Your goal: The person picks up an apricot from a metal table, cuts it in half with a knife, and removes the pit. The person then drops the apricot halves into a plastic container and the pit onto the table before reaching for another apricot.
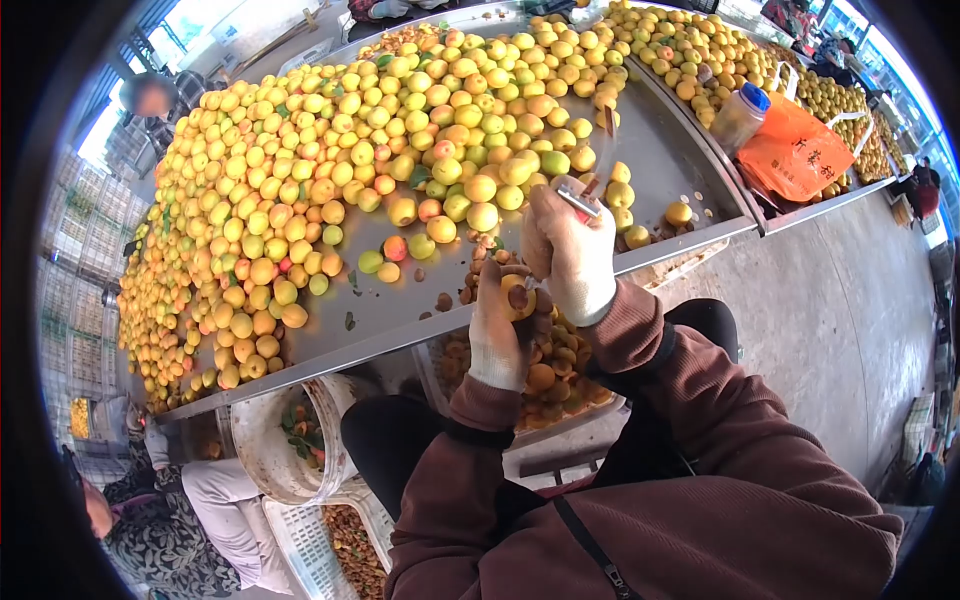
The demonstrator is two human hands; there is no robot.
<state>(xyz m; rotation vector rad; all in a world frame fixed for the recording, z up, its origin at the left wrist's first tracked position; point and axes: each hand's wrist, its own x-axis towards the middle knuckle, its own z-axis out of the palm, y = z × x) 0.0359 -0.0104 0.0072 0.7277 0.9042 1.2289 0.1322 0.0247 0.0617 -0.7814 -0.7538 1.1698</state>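
Note:
My left hand (497,332), in a pale glove, is closed around a cut apricot (518,298), its open side up with the brown pit showing. Just above and to the right, my right hand (572,252), gloved too, is wrapped around a small knife (578,200) that points up and away from me. Both hands are over the near edge of a metal table (400,335). A large heap of whole yellow apricots (340,150) covers much of its top. Below my hands, a crate (612,410) holds cut apricots (565,375), partly hidden by my arms.
A dirty white bucket (262,455) with leaves inside stands left of my knee. Beside it, a white basket (300,545) holds brown pits. A blue-lidded jar (738,122) and an orange bag (795,150) rest on the table's right. Another person (165,525) sits at lower left.

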